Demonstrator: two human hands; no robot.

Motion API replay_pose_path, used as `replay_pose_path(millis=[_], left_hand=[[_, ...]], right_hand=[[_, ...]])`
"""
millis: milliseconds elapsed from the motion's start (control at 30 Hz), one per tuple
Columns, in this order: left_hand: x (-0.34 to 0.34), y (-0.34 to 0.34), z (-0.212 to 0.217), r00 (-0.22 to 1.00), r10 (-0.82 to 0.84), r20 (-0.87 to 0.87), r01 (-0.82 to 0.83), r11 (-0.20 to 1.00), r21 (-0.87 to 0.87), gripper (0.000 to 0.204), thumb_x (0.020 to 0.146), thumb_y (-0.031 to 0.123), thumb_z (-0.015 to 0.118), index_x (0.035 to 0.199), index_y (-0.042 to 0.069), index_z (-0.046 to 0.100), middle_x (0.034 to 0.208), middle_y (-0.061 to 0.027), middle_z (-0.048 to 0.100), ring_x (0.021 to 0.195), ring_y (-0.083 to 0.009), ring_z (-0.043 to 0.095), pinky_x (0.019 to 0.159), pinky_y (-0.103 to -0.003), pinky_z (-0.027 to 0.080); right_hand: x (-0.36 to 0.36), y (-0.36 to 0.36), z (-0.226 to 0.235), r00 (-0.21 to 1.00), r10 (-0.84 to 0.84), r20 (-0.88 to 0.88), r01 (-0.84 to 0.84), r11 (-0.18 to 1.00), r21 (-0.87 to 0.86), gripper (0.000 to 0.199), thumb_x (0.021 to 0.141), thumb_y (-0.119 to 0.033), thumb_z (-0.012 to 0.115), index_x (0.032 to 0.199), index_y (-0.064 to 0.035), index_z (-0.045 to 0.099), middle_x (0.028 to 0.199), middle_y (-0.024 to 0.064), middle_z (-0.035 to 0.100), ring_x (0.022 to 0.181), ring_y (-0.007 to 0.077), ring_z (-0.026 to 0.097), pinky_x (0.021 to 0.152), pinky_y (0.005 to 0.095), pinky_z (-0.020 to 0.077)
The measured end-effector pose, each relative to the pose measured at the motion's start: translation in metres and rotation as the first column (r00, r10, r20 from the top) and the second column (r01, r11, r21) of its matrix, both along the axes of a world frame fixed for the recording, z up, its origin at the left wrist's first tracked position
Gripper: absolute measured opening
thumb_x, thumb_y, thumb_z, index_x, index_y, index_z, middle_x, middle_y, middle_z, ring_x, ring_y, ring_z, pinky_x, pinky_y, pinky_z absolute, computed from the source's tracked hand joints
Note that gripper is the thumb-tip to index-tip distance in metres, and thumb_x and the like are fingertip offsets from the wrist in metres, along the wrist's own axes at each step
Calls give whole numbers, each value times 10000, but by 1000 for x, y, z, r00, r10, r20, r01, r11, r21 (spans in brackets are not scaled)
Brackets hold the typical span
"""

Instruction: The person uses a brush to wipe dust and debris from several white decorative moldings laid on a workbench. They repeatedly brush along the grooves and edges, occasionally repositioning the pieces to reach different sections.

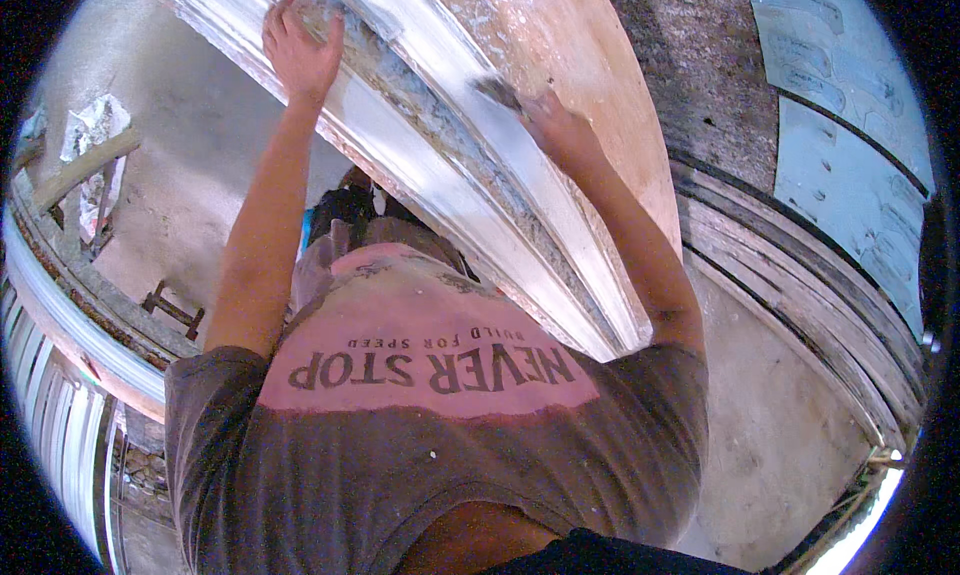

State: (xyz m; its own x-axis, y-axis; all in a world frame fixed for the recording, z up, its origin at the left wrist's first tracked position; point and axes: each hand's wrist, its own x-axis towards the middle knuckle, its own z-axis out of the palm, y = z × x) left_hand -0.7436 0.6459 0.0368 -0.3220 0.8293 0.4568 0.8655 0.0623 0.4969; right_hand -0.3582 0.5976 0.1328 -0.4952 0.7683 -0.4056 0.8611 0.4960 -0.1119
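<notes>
White putty coats the long moulded frame (450, 165) that runs from the upper left down toward the middle right, and both your hands are on it. Take the frame as the landmark for everything else.

Your left hand (300, 50) sits at the upper end of the frame, fingers spread and pressed flat against its pale edge, palm bearing on the wood. It holds nothing; it only rests on the frame.

Your right hand (560, 130) is farther down the frame, about its middle, fingers closed around the handle of a putty knife (500, 93). The grey blade points up and to the left from that hand and lies against the grey, rough groove between the frame's two white ribs. The handle itself is hidden inside your grip.

Right of the frame, touching it along its length, is a bare plywood panel (590, 65) with white smears near the top. Beyond that panel, farther right, stands a rough grey wall (700, 65), and past it a pale blue sheet (850, 155).

Left of the frame, well apart, the concrete floor (190, 165) shows, with a torn white scrap (95, 125) and a small wooden piece (172, 310) lying on it.

Below the frame your grey and pink shirt (430, 415) fills the lower part of the view.
</notes>
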Motion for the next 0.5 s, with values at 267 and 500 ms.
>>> replay_pose_path(millis=[267, 500], left_hand=[[-4, 0, 10, 999, -22, 26, 25, 992, -121, 628, 789, 399, 671, 1263, 32, 484, 1341, -158, 457, 1309, -353, 358, 1112, -487, 248], [-2, 4, 23, 991, -130, 7, 129, 966, -224, 546, 851, 335, 620, 1296, 58, 465, 1414, -128, 412, 1418, -370, 236, 1177, -555, 104]], right_hand=[[-158, 145, -5, 974, 101, -202, -76, 989, 127, 380, 947, -333, 531, 1223, -84, 610, 1173, 191, 570, 897, 385, 653, 825, 476, 526], [-116, 104, 17, 988, -19, -150, 6, 996, -86, 377, 958, -328, 524, 1235, -86, 608, 1200, 189, 534, 864, 397, 652, 769, 477, 546]])
